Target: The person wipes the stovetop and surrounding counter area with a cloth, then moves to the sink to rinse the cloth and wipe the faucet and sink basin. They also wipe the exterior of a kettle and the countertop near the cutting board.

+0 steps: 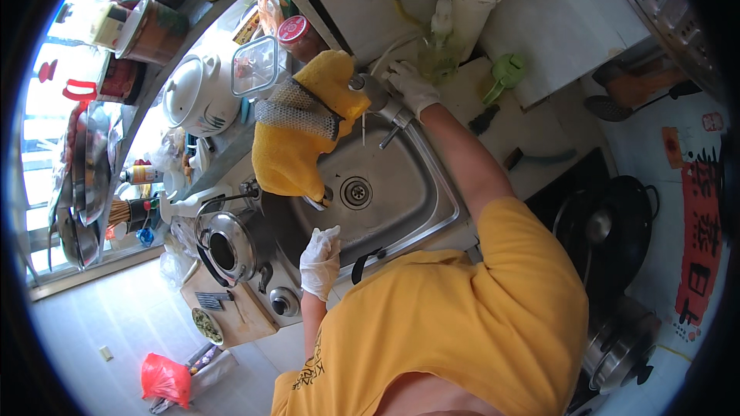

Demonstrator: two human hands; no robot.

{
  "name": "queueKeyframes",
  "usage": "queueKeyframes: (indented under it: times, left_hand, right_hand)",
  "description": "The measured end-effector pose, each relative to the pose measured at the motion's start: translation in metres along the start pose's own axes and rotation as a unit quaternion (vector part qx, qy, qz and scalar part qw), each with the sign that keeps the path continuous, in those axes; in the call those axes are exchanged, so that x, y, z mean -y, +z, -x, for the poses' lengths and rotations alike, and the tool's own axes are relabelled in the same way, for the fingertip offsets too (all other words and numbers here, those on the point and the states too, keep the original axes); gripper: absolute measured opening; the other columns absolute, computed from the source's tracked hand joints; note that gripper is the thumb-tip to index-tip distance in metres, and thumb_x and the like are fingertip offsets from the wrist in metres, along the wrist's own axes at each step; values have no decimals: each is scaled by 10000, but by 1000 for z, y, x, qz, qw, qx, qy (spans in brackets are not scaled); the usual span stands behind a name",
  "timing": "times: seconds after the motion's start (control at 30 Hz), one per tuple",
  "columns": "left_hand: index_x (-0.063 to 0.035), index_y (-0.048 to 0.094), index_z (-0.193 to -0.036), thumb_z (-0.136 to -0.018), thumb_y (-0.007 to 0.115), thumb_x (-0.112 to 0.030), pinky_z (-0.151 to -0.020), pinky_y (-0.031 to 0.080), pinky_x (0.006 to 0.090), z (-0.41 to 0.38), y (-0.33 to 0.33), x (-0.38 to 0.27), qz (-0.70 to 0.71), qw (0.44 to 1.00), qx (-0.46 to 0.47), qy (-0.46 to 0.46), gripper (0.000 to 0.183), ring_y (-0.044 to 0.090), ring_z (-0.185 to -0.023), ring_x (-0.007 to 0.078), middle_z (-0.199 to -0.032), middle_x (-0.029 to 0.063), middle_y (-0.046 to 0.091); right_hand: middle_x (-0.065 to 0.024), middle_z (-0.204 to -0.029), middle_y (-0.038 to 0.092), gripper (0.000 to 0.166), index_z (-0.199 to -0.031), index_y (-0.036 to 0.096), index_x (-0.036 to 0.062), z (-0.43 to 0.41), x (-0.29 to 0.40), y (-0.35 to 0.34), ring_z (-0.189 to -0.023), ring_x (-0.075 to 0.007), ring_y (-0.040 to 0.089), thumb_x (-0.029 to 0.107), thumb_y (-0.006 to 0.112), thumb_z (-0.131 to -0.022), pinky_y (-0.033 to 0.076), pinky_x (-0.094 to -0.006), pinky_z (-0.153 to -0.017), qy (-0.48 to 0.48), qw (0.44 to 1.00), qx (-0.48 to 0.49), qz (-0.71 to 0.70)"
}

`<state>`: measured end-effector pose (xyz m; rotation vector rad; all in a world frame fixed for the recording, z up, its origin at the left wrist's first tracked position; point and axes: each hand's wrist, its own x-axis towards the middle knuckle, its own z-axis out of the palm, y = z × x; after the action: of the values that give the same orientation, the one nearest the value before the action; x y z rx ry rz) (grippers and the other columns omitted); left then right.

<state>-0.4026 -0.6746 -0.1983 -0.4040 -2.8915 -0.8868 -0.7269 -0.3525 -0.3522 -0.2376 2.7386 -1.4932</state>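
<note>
My right hand (411, 86), in a thin white glove, reaches behind the faucet (376, 94). It is beside a clear pump bottle (440, 49) of greenish liquid; whether its fingers hold anything is unclear. My left hand (319, 263), also gloved, hovers over the front edge of the steel sink (399, 190) with its fingers bunched. Nothing can be made out in it. A yellow cloth (283, 164) and a grey mesh scouring cloth (300, 110) hang over the faucet side of the sink. The sink drain (356, 192) is uncovered.
Left of the sink stands a lidless steel kettle (237, 242), its lid (284, 301) nearby. A cutting board (237, 318) bears a knife (213, 299). A green cup-like item (509, 72) and a brush (520, 159) lie right. A wok (618, 231) sits on the stove.
</note>
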Motion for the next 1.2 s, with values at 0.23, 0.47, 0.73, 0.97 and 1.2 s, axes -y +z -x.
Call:
queueKeyframes:
  times: [0.23,0.47,0.73,0.97,1.2]
  left_hand:
    - [-93,707,-1115,-889,687,41,-1025,528,421,-5,0,-1,20,1000,4,-11,264,696,-924,333,-1030,116,729]
    - [-76,705,-1086,-882,676,70,-1027,522,408,-1,16,-1,19,999,25,29,252,692,-920,338,-1024,125,733]
    - [-74,710,-1079,-892,677,40,-1012,534,402,-9,12,-6,14,999,20,39,222,693,-919,330,-1010,116,735]
    - [-61,687,-995,-892,685,36,-1002,535,374,-21,13,1,7,997,8,75,141,704,-923,306,-1049,104,752]
    - [-64,729,-1068,-860,696,50,-842,562,393,-19,12,15,53,992,10,115,239,691,-900,351,-994,144,718]
  right_hand:
    - [-143,-1482,520,343,-1264,648,79,63,58,-65,-1362,-285,504,249,487,-1014,445,-363,-1113,-52,961,92,255]
    - [-177,-1382,619,446,-1413,592,93,130,36,-94,-1219,-351,605,177,523,-981,475,-409,-1033,246,928,-110,-258]
    - [-147,-1417,555,356,-1370,589,180,131,66,-42,-1229,-341,592,198,507,-1024,481,-392,-1041,181,970,-23,161]
    - [-123,-1171,687,340,-1312,626,90,203,23,-5,-1014,-300,662,69,570,-977,529,-409,-882,109,985,-78,-112]
    - [-111,-1249,685,440,-1467,521,84,256,82,-32,-737,-148,633,119,546,-1029,533,-316,-661,281,896,-150,-309]
